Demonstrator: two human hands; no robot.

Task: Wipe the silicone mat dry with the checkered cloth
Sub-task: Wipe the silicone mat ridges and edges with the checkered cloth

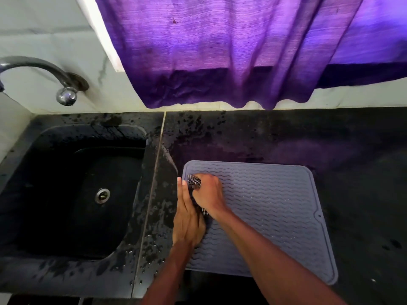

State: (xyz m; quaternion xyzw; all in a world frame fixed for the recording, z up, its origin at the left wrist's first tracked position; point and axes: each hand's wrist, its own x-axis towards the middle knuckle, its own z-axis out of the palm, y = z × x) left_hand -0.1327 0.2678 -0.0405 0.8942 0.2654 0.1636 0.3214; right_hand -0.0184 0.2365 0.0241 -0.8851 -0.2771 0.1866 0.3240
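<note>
A grey-blue silicone mat (271, 208) with wavy ridges lies flat on the black counter, with water drops on its middle. My right hand (209, 194) grips a bunched black-and-white checkered cloth (194, 181) and presses it onto the mat near its far left corner. Most of the cloth is hidden under that hand; a small piece shows by the wrist. My left hand (187, 219) lies flat with straight fingers along the mat's left edge, holding it down beside the right hand.
A black sink (72, 190) with a metal drain sits to the left, under a curved metal tap (39, 73). The black counter (286, 137) is wet and splashed around the mat. A purple curtain (220, 51) hangs over the back wall.
</note>
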